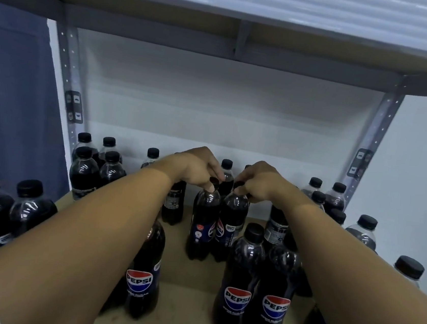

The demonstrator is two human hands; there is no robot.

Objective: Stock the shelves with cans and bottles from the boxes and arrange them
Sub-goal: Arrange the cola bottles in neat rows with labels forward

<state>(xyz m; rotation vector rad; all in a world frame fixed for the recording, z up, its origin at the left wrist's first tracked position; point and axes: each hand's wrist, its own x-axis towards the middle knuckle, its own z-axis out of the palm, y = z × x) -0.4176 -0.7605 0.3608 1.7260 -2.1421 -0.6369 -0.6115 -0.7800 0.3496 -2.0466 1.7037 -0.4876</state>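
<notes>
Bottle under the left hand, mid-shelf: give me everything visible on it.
The left-hand bottle is a small clear plastic Pepsi bottle, full of dark cola, with a black screw cap and a dark blue label turned partly to the right. It stands upright on the brown shelf board, mid-depth. The left hand pinches its cap from above. Its right side presses against the twin bottle that the right hand holds.

Pale wall (227,104) behind grey metal uprights (69,65); blue curtain (10,90) at left.
</notes>
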